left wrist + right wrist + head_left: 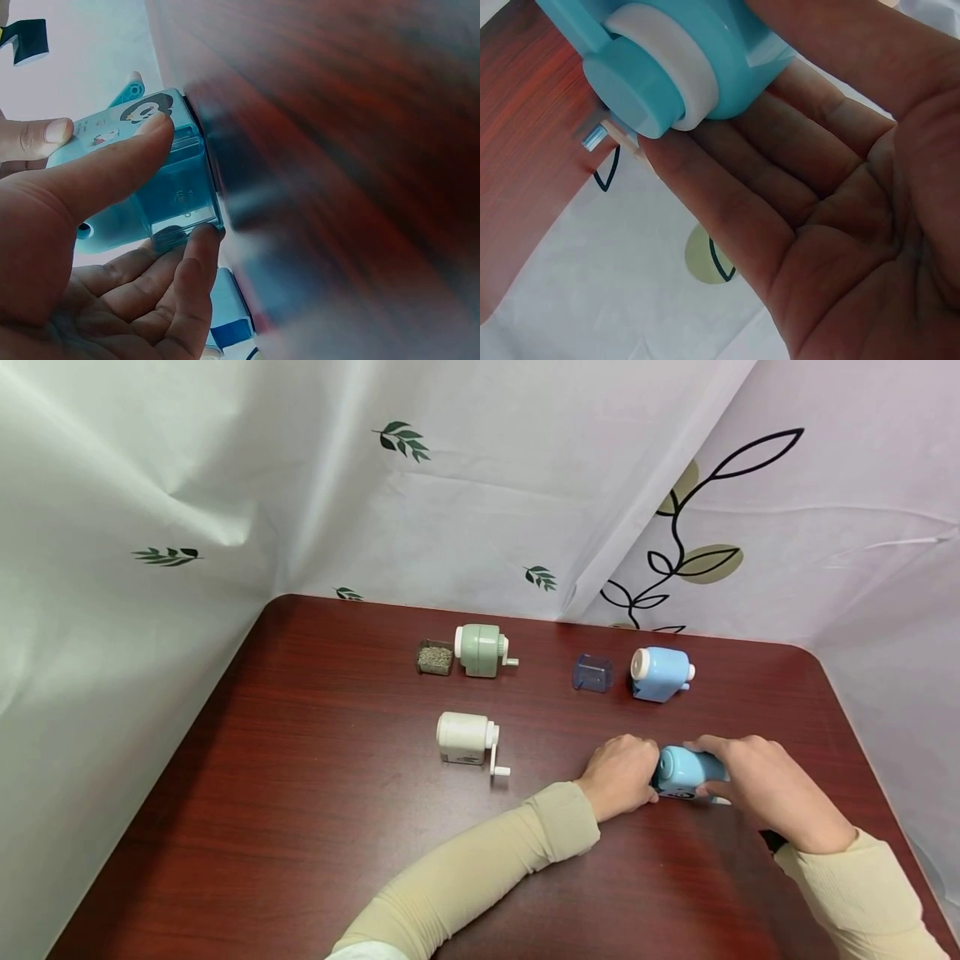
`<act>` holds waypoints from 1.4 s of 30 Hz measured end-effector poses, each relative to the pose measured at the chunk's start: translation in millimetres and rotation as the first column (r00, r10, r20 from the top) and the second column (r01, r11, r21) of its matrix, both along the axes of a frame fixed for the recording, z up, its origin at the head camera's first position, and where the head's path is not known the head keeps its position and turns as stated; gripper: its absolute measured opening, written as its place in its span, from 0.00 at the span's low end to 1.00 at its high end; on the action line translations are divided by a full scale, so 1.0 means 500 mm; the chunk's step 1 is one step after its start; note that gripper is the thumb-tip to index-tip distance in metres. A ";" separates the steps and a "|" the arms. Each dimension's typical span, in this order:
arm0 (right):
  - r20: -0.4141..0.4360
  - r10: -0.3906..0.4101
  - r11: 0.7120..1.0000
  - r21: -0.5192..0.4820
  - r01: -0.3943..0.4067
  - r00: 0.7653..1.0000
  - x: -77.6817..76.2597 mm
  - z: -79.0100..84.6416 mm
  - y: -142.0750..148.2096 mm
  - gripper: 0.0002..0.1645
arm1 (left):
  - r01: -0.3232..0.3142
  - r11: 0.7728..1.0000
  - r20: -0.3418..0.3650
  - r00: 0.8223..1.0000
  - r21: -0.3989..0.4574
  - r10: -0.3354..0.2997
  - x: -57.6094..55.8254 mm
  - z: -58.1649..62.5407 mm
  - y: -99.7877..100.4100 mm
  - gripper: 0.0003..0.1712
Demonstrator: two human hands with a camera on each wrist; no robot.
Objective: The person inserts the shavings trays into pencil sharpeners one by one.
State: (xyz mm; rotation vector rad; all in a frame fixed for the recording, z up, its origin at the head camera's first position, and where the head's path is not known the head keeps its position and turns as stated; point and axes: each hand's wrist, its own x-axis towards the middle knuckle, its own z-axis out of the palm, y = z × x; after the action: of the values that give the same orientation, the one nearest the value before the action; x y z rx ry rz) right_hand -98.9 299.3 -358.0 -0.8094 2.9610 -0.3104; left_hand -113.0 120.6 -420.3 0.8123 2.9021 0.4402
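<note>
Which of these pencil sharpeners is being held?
The turquoise panda-print sharpener, gripped by the left hand and right hand; the green sharpener, white sharpener and light-blue sharpener stand untouched.

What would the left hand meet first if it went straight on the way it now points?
The turquoise, rounded, panda-printed plastic sharpener, which the left hand touches; beyond it, the right hand would likely come next, though depth is hard to judge.

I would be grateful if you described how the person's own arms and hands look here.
The left sleeve and right sleeve are plain beige, each with a broad cuff at the wrist. White cloth shows at the upper end of the left one. A small black item, not identifiable, sits beneath the right wrist. The left hand and right hand show no gloves or rings.
</note>
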 end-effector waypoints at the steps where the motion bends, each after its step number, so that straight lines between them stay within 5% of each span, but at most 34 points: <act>1: 0.003 -0.001 1.000 0.001 0.001 1.000 0.000 0.001 -0.001 0.29 | -0.002 1.000 0.001 1.000 0.000 0.002 0.000 0.000 0.000 0.20; 42: 0.016 -0.016 1.000 0.027 0.015 1.000 0.000 0.003 -0.006 0.29 | 0.004 1.000 0.014 1.000 0.001 -0.004 -0.003 0.005 0.012 0.22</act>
State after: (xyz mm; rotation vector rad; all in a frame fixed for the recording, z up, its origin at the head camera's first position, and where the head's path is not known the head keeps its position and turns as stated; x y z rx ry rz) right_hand -98.7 296.4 -356.6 -0.7776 2.9513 -0.2765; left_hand -114.7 126.6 -418.0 0.8116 2.8873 0.4449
